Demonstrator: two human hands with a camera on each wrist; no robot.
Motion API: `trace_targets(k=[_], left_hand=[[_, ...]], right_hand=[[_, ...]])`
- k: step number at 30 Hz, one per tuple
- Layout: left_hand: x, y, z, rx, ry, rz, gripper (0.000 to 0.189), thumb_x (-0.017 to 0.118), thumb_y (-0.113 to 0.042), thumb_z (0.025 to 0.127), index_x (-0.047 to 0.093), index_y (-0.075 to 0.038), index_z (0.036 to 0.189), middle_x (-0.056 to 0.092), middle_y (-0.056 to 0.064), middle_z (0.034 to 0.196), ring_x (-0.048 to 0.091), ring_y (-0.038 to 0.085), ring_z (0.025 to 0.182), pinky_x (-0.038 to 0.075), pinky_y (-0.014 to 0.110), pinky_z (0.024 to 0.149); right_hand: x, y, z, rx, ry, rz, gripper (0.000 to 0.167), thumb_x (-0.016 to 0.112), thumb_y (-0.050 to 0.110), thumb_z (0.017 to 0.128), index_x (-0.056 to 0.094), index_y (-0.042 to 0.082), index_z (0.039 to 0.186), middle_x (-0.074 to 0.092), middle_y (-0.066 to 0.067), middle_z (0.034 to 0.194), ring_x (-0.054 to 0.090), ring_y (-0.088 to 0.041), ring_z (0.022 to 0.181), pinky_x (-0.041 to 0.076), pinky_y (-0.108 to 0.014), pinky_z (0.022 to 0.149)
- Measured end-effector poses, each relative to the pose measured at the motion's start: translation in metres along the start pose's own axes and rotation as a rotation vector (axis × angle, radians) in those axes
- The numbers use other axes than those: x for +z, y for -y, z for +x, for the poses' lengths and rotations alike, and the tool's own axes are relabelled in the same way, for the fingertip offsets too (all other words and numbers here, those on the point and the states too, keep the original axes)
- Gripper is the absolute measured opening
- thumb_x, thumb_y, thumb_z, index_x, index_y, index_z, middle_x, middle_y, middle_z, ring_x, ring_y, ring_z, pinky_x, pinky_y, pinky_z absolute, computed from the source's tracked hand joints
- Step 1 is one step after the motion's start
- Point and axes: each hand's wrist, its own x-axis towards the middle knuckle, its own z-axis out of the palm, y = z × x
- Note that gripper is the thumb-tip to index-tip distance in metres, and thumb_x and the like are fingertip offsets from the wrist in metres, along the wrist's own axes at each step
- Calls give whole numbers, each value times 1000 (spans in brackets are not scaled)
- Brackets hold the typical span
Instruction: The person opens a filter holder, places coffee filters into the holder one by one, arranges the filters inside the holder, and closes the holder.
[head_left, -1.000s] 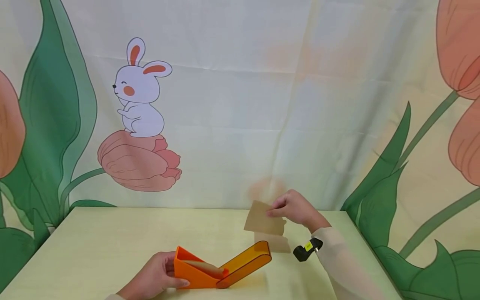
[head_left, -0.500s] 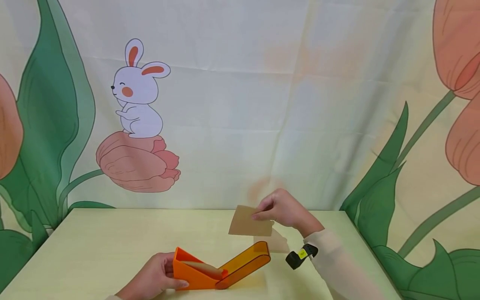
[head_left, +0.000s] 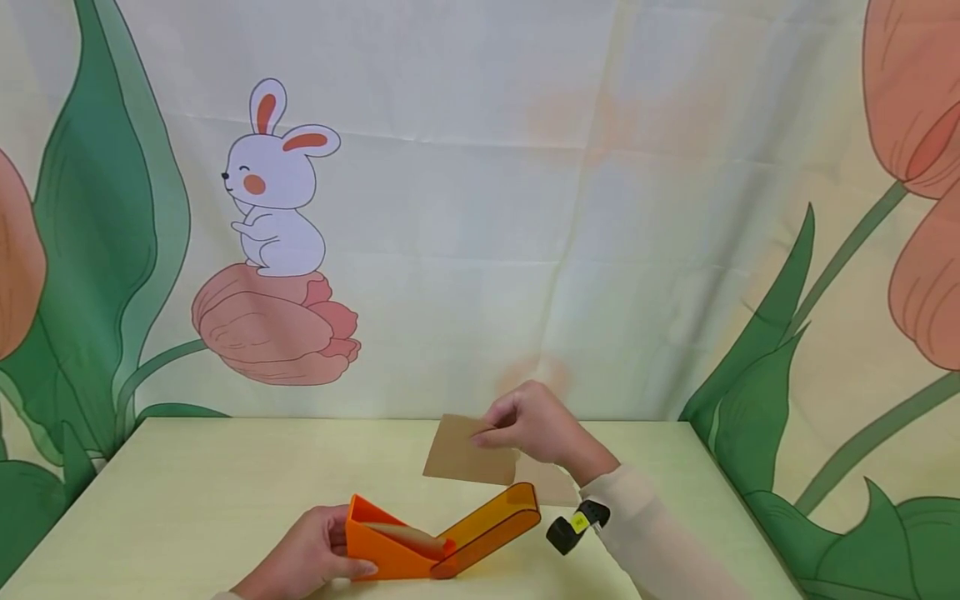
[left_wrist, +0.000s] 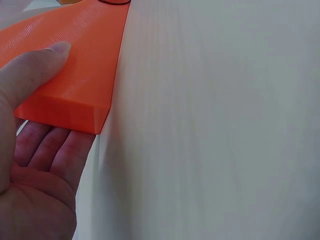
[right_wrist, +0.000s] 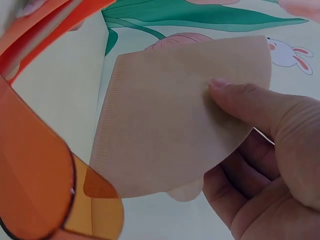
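My left hand (head_left: 311, 546) grips the closed end of an orange filter holder (head_left: 386, 554), thumb on its near side and fingers behind. The holder's see-through amber lid (head_left: 491, 529) is swung open to the right. Inside, the edge of tan paper (head_left: 405, 535) shows. Between thumb and fingers my right hand (head_left: 536, 425) pinches a brown paper coffee filter (head_left: 465, 454), raised above and behind the lid. In the right wrist view the coffee filter (right_wrist: 165, 115) is fan-shaped, with a crimped straight edge and a small rounded tab.
Another brown coffee filter (head_left: 551, 483) lies on the pale table (head_left: 225, 475), partly behind the lid and the right hand. A black wrist camera (head_left: 573, 529) hangs off the right sleeve. A curtain (head_left: 450, 208) printed with a rabbit and tulips hangs behind the table.
My right hand has carried the coffee filter leftward and slightly down, off the one on the table and toward the holder. The left hand and holder have stayed in place.
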Motion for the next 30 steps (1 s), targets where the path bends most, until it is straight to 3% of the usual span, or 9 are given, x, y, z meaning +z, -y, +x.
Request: trace_targets(k=[7, 15, 23, 30], left_hand=[[1, 2, 0, 25, 7, -8, 56, 89, -20, 79, 66, -3, 128, 75, 8, 119, 72, 22, 102, 61, 30, 91], [0, 2, 0, 14, 7, -9, 57, 89, -21, 79, 66, -4, 128, 75, 8, 120, 72, 22, 101, 61, 32, 92], [1, 2, -1, 63, 11, -8, 56, 89, -19, 80, 66, -3, 129, 75, 9, 120, 72, 23, 101, 61, 27, 90], [1, 2, -1, 55, 5, -10, 58, 88, -19, 80, 65, -2, 130, 75, 9, 120, 72, 23, 101, 61, 29, 90]], right_hand=[[12, 8, 3, 22, 22, 52, 13, 86, 18, 84, 78, 14, 75, 61, 7, 66, 46, -6, 61, 38, -19, 54], [27, 13, 6, 49, 60, 95, 5, 85, 18, 85, 84, 15, 89, 78, 2, 83, 60, -8, 69, 55, -22, 66], [46, 12, 10, 45, 95, 136, 4, 86, 17, 83, 83, 15, 85, 78, 3, 82, 65, -7, 69, 58, -22, 68], [57, 15, 10, 80, 122, 183, 4, 87, 17, 82, 83, 15, 85, 78, 5, 82, 67, -9, 69, 59, -23, 69]])
